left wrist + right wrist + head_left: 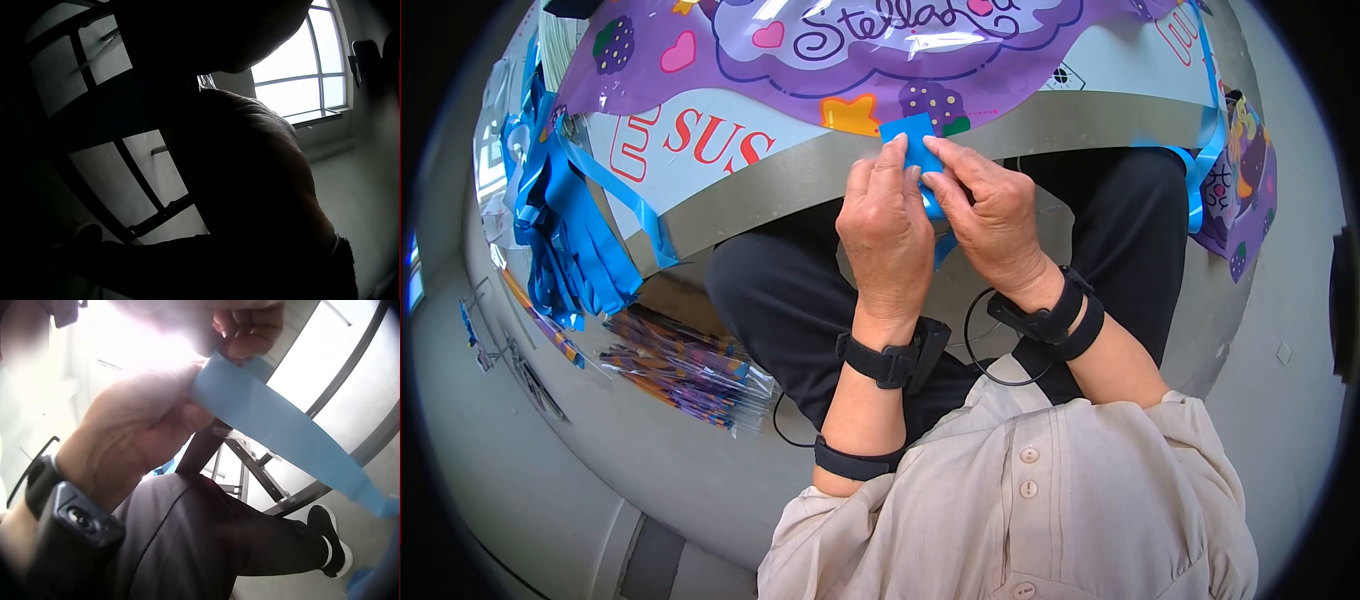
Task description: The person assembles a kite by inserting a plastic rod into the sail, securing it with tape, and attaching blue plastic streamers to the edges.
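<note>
A blue ribbon (910, 130) is pinched between both hands at the table's front edge in the head view. The left hand (885, 235) holds its left side with thumb and fingertips, and the right hand (992, 215) pinches its right side. In the right wrist view the blue strip (281, 431) runs from the fingers down to the right, beside the right hand (140, 425). The left wrist view is very dark; the left hand (250, 156) shows there as a shadowed shape, with its fingertips hidden.
A purple printed sheet (800, 75) covers much of the table, whose metal edge (790, 175) curves before the person. Blue ribbons (590, 240) hang at the left. Wrapped packs (690, 375) lie below left. Another purple sheet (1240, 190) hangs at the right.
</note>
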Action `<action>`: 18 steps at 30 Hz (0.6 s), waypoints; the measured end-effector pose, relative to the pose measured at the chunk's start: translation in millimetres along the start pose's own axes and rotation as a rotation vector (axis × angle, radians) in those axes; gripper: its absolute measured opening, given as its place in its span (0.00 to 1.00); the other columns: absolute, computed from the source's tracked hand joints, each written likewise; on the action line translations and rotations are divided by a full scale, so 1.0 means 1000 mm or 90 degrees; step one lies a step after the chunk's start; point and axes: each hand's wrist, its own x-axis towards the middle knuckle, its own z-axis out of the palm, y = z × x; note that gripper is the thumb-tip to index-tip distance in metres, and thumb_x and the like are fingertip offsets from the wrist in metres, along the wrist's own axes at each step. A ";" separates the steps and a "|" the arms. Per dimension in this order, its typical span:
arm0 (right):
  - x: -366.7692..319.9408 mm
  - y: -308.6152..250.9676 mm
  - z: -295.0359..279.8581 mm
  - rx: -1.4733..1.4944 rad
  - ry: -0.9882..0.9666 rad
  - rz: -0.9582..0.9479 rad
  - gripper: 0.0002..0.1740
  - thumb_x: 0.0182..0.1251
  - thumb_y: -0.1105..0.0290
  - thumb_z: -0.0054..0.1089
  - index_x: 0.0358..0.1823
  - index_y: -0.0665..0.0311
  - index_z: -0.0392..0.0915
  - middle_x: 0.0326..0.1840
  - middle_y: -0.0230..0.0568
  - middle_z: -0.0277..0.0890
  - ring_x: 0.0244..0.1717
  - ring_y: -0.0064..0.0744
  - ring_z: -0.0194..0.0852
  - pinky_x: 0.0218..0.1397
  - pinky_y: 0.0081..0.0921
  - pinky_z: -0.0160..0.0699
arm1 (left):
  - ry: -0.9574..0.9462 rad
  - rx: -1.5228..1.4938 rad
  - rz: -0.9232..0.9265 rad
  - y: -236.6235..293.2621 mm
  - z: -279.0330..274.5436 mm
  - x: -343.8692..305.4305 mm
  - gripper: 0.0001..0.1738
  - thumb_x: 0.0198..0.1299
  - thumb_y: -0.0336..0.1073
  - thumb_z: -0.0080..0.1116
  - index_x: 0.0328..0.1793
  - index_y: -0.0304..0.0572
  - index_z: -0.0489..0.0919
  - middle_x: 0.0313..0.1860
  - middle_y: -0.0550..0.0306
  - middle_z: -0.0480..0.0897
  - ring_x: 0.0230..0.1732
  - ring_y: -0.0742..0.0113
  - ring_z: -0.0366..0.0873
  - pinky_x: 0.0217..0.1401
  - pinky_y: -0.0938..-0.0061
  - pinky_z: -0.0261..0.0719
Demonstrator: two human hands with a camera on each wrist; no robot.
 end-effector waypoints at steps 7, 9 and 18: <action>-0.001 0.000 -0.001 -0.011 -0.010 0.000 0.15 0.58 0.76 0.56 0.48 0.71 0.74 0.41 0.54 0.78 0.40 0.50 0.78 0.42 0.33 0.79 | -0.004 0.009 0.011 0.000 -0.001 0.001 0.14 0.54 0.21 0.56 0.47 0.34 0.80 0.28 0.52 0.77 0.25 0.63 0.75 0.29 0.73 0.73; -0.001 0.000 -0.001 -0.009 -0.006 -0.012 0.15 0.58 0.76 0.56 0.48 0.71 0.74 0.41 0.54 0.78 0.40 0.50 0.78 0.42 0.33 0.79 | -0.018 0.019 0.001 0.001 -0.002 0.001 0.14 0.54 0.21 0.56 0.47 0.34 0.80 0.28 0.51 0.77 0.25 0.63 0.75 0.29 0.73 0.73; -0.002 0.002 0.001 -0.023 -0.006 -0.021 0.15 0.58 0.77 0.56 0.48 0.72 0.74 0.41 0.55 0.78 0.41 0.50 0.78 0.42 0.33 0.79 | -0.024 0.031 0.009 0.000 0.000 0.000 0.14 0.54 0.21 0.56 0.48 0.34 0.80 0.30 0.51 0.77 0.27 0.61 0.76 0.30 0.72 0.74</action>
